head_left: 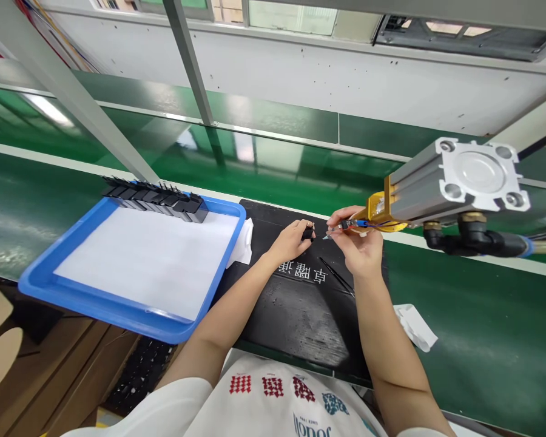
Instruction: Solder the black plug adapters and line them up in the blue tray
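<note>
Over the far part of a black mat (291,321), my left hand (292,241) is closed on a small black part (307,232). Just to its right, my right hand (357,243) is closed round something small with a metallic tip and a blue bit, below the gold bracket (382,209) of a silver pneumatic cylinder (459,179). The exact shape of what it grips is hard to make out. Black tweezers (337,276) lie on the mat between my forearms.
On the left, a blue tray (164,331) lined with white holds a row of several black parts (155,200) along its far edge. White tissues (242,243) lie beside the tray and right of the mat (416,328). Grey frame posts rise beyond the tray.
</note>
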`<state>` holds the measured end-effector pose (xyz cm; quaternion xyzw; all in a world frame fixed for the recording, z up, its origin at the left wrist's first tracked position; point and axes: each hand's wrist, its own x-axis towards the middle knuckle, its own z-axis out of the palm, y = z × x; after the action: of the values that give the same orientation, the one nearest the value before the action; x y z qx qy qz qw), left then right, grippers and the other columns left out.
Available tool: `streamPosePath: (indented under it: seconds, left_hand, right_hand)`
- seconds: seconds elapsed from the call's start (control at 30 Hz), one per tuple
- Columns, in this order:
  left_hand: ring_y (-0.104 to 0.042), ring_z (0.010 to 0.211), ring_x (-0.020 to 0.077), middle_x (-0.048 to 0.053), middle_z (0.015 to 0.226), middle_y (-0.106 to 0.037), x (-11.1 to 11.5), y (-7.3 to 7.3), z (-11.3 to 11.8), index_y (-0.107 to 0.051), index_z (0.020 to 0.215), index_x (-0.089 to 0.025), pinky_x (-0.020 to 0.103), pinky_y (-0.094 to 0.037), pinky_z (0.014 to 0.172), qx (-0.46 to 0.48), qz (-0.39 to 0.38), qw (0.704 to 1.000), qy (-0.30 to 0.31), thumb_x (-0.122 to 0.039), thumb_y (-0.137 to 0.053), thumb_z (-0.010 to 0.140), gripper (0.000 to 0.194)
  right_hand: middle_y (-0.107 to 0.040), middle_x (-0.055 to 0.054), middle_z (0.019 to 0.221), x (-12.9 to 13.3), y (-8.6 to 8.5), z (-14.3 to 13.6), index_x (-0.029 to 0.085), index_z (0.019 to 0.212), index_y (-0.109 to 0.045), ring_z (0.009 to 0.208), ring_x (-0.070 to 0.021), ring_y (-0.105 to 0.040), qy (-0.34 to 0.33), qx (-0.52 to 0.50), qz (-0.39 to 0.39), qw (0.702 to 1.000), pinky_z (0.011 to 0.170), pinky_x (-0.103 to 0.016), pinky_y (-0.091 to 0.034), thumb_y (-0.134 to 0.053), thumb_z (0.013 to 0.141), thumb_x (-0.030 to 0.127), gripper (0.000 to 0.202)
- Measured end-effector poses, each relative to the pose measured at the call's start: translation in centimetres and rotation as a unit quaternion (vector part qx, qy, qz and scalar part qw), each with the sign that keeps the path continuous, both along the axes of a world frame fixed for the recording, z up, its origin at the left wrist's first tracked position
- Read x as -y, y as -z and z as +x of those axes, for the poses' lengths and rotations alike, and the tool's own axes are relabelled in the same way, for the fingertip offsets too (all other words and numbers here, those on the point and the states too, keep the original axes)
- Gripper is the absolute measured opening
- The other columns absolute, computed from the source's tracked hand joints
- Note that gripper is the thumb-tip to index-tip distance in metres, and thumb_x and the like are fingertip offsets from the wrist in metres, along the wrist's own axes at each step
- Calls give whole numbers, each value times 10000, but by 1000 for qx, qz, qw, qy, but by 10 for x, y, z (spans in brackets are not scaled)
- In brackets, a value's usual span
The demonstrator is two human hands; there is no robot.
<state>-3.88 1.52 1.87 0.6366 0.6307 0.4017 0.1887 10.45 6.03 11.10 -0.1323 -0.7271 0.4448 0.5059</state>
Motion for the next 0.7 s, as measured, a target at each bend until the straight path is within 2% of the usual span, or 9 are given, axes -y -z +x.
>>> streamPosePath:
  seconds: [0.1,0.2,0.27,0.33,0.43,0.53,0.7]
  left_hand:
    - [-561,1111,262,93,1161,-648,2,-4,-1,-556,1229,-181,408,-431,1024,-10,-21,1000,3,-114,-542,791,444]
    - [-530,1113,271,79,1220,-644,8,-11,-5,-422,1431,-212,464,-409,1030,-15,-60,998,9,-179,-492,837,599]
    - [-525,1099,265,68,1199,-659,13,-15,-6,-414,1452,-233,469,-411,1020,-24,-75,997,9,-241,-451,896,557]
    - [-538,1075,256,77,1154,-674,16,-18,-7,-506,1380,-212,434,-435,991,-38,-73,997,8,-294,-452,929,461]
    - [-596,992,237,78,1046,-690,19,-21,-6,-607,1222,-188,363,-484,903,-41,-70,997,-20,-318,-565,897,353]
    - [-640,894,215,33,943,-694,19,-22,-2,-625,1094,-219,326,-503,824,-30,-70,996,-55,-318,-647,852,263]
    - [-671,846,199,10,931,-713,19,-20,0,-613,996,-227,309,-513,804,-17,-76,995,-61,-305,-680,837,190]
  right_hand:
    - [-633,-14,812,0,0,0,235,902,-613,704,-161,-614,6,1,-2,1000,582,-289,-549,-718,808,394,212]
    - [-635,-11,814,-2,1,1,237,896,-615,702,-155,-616,4,4,-12,1000,600,-286,-559,-725,799,377,203]
    - [-639,-15,821,-3,3,2,233,873,-609,697,-155,-617,0,6,-21,1000,604,-288,-563,-729,796,375,201]
    - [-643,-17,829,-4,4,2,229,854,-608,696,-154,-620,1,3,-27,1000,610,-288,-566,-733,792,368,197]
    - [-656,-16,829,-5,4,3,230,873,-624,694,-154,-629,5,1,-29,1000,621,-289,-569,-733,793,349,180]
    - [-679,-27,843,-6,4,4,228,901,-641,697,-160,-641,3,9,-30,999,617,-292,-568,-722,801,343,173]
    - [-697,-31,848,-9,6,6,231,879,-658,733,-169,-660,2,13,-24,1000,661,-301,-568,-696,816,304,104]
